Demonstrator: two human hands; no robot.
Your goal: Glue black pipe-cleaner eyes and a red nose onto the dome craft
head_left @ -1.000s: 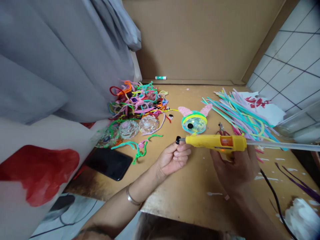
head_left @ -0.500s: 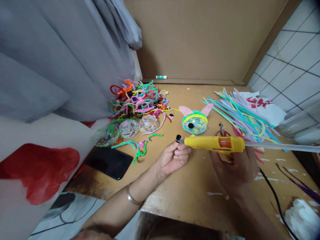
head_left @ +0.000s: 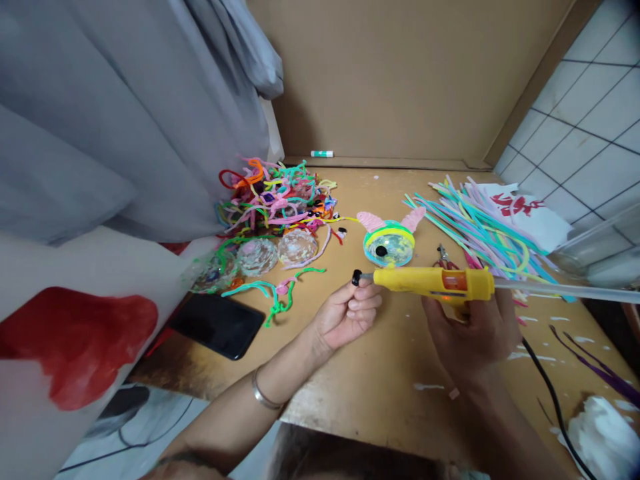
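Between the thumb and fingers of my left hand [head_left: 347, 315] is pinched a small black piece [head_left: 357, 277], its exact kind too small to make out. My right hand [head_left: 473, 333] grips a yellow hot glue gun [head_left: 430, 283] with an orange light lit and a long clear glue stick [head_left: 560, 291] out of its back. The gun's metal nozzle points left, close beside the black piece. Behind the gun stands a clear dome [head_left: 400, 248] banded in yellow and green, with pink ears and one black round eye.
Tangled pipe cleaners [head_left: 280, 200] heap at the back left, with clear domes [head_left: 298, 248] before them. A phone [head_left: 220, 324] lies at left. Straight pipe cleaners [head_left: 490, 227], scissors [head_left: 443, 259] and crumpled white tissue [head_left: 600, 433] are at right. The gun's black cord [head_left: 547, 383] trails downward.
The glue gun and my right hand have shifted slightly right, pulling the nozzle back a little from the black piece. My left hand stays nearly in place.
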